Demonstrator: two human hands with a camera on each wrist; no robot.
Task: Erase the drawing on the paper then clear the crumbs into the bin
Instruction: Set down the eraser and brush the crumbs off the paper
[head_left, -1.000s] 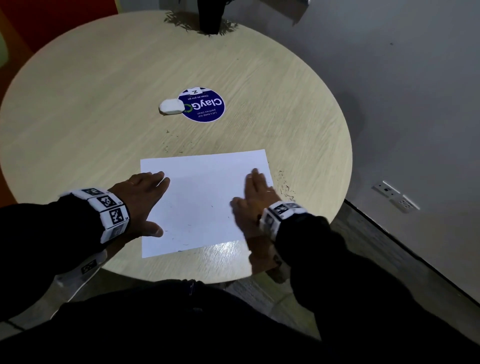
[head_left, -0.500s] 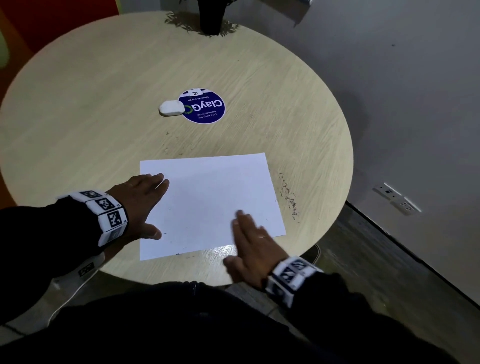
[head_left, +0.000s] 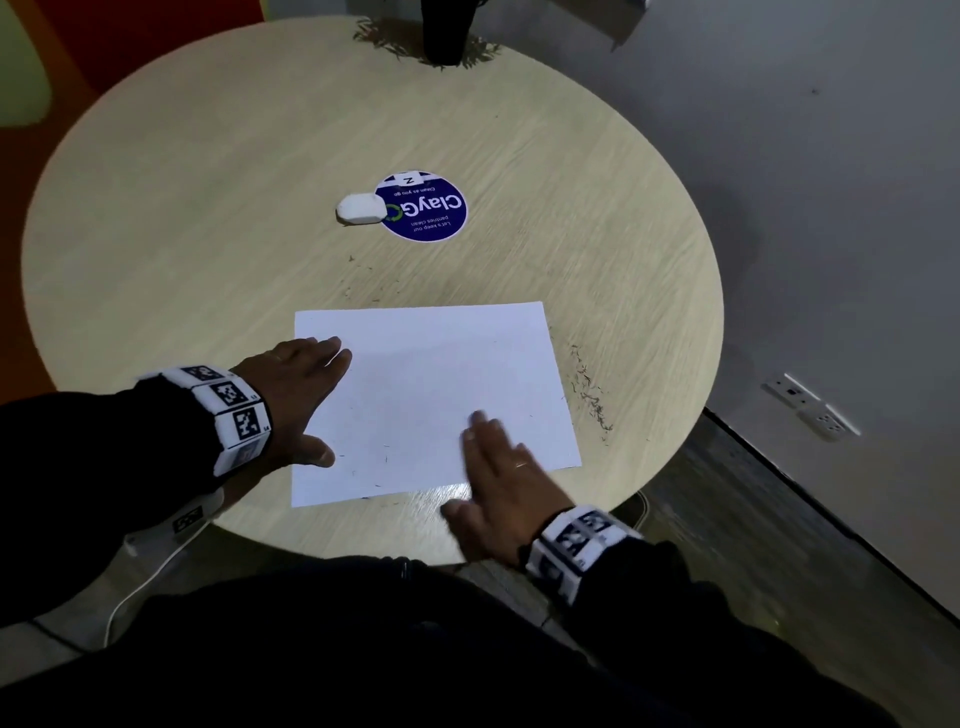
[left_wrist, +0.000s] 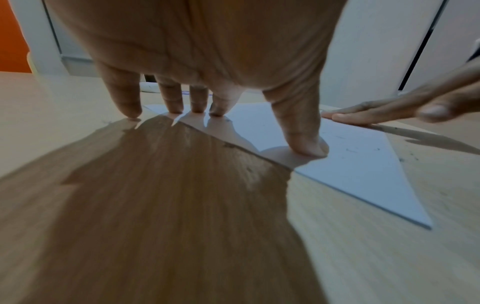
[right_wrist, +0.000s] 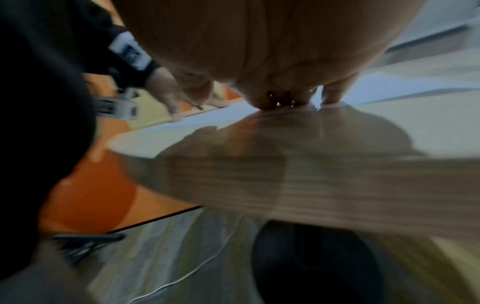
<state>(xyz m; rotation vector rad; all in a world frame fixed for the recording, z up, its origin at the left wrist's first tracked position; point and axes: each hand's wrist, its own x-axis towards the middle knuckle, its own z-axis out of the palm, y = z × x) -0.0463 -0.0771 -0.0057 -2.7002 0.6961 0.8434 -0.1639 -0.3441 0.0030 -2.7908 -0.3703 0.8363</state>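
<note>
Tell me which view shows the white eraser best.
The head view: the white oval eraser lies in full beside the round blue sticker. The left wrist view shows a sliver behind the fingers; the right wrist view shows none.

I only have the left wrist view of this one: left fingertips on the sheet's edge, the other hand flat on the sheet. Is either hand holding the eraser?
Observer: No. In the head view the eraser lies on the table beyond the paper, against a round blue sticker.
Reviewer: Where have the crumbs ended up?
Observer: Most crumbs lie in a streak on the table just past the paper's right edge.
Reviewer: Any bin in sight?
Observer: The right wrist view shows a dark round opening below the table's near edge, beneath the right hand. It is blurred, but probably the bin.
</note>
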